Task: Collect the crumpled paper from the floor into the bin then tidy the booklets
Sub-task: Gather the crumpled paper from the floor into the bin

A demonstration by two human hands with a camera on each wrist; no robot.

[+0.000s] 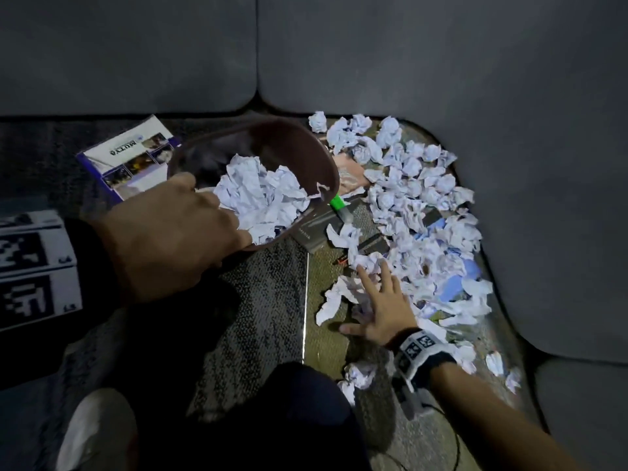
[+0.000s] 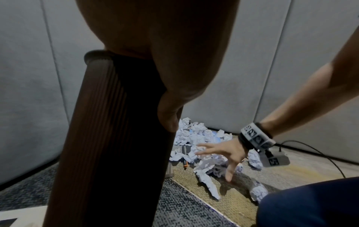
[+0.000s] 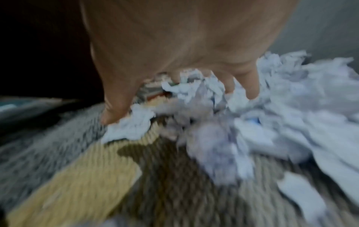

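L hand grips rim of tilted brown bin, part-filled w/ paper; R hand fingers spread wide over crumpled paper heaped on floor by grey wall, fingertips among nearest wads; booklet behind bin.

You are in what looks like an office corner: grey padded wall panels meet around speckled grey carpet tiles and a tan mat. A printed booklet and crumpled paper litter the floor.
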